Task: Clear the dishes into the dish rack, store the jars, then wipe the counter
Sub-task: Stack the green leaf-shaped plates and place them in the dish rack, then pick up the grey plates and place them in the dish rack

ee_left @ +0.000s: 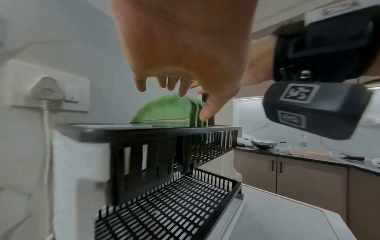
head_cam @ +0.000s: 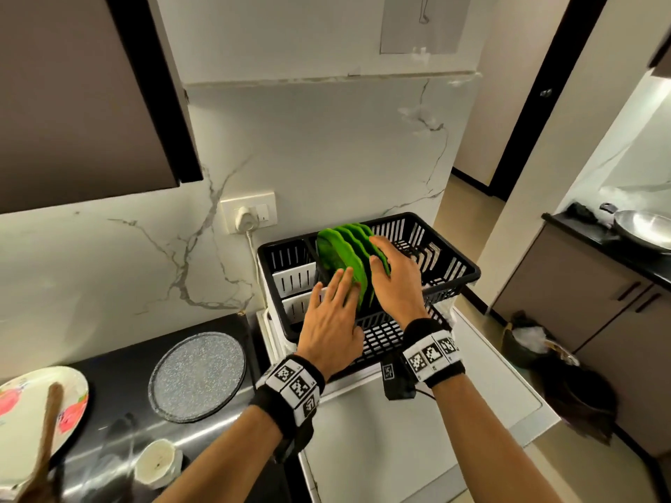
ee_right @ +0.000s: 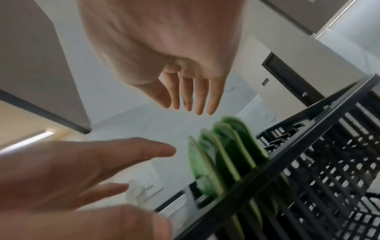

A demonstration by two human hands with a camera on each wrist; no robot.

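A black dish rack (head_cam: pixel 287 255) stands on a white appliance top, with several green plates (head_cam: pixel 337 252) upright in its slots. My left hand (head_cam: pixel 336 303) reaches in with straight fingers at the near face of the front plate. My right hand (head_cam: pixel 392 277) lies flat-fingered along the plates' right edge. The left wrist view shows the left hand (ee_left: pixel 180 91) just above the plates (ee_left: pixel 164 110) and the rack rim (ee_left: pixel 164 131). In the blurred right wrist view, right hand (ee_right: pixel 191 97) and left hand (ee_right: pixel 82 170) hover spread near the plates (ee_right: pixel 226 154); neither holds anything.
On the black counter at left lie a grey speckled plate (head_cam: pixel 198 375), a floral plate (head_cam: pixel 21 393) with a wooden spoon (head_cam: pixel 49 422), and a white cup (head_cam: pixel 158 462). A plugged wall socket (head_cam: pixel 248 216) is behind the rack. A steel wok (head_cam: pixel 642 230) sits on the far counter.
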